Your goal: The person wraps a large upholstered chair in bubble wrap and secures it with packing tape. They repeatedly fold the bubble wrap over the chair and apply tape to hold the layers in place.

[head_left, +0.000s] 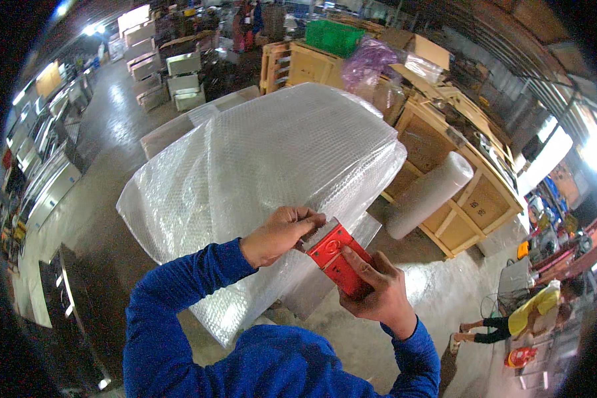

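In front of my chest, my right hand (378,292) grips a red hand-held tape dispenser (330,247), with the index finger lying along its side. My left hand (278,237) is closed in a pinch at the dispenser's far-left edge, on what looks like the end of the clear tape (320,232). The fingertips partly cover that end. Just beyond both hands stands a large bulky object under a sheet of bubble wrap (292,152). The wrap hangs loosely down its near side, and what lies beneath is hidden.
A bubble wrap roll (431,196) leans against a wooden crate (474,199) on the right. Behind are a green basket (335,38) and purple plastic film (371,63). Metal cabinets (184,79) stand back left. At lower right is a person in a yellow top (534,312).
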A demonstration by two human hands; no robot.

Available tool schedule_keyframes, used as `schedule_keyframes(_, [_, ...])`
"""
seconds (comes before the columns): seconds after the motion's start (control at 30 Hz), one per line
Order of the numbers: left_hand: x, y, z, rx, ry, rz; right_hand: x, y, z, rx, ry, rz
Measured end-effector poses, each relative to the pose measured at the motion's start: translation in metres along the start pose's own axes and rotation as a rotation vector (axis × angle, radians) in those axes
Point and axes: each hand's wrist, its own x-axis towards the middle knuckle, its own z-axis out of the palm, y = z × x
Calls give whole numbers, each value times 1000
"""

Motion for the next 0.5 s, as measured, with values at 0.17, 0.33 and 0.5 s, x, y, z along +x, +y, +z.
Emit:
schedule_keyframes(0.17, [0,13,-6,-93,-62,-79,-3,9,12,-30,75,5])
schedule_keyframes(0.33, [-19,23,-9,-23,-130,-33,-34,32,25,167,271,-121])
schedule_keyframes(0.5, [-34,35,12,-4,-293,-30,-64,46,34,260,344,-147])
